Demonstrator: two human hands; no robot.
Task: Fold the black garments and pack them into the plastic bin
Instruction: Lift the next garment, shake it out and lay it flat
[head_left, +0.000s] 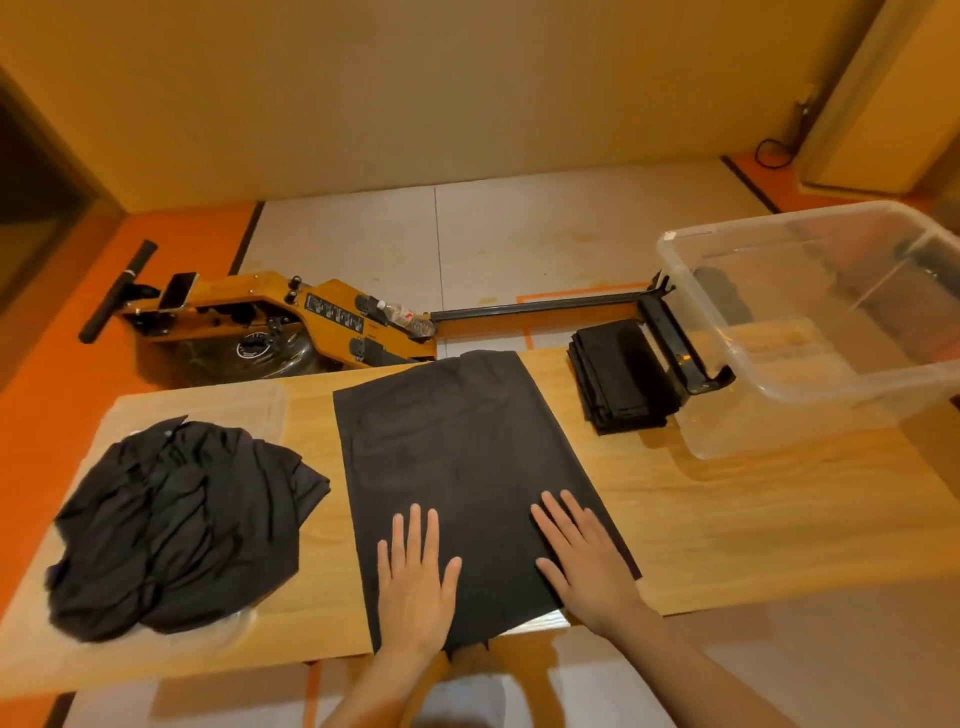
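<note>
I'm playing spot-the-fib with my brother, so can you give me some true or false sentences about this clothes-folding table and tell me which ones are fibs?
1. The left hand and the right hand both lie flat on the spread black garment. True.
2. The folded stack sits inside the plastic bin. False: it sits on the table, beside the bin.
3. The crumpled pile lies left of the spread black garment. True.
4. The right hand's fingers hold the water bottle. False: the bottle lies on the rowing machine beyond the table.
</note>
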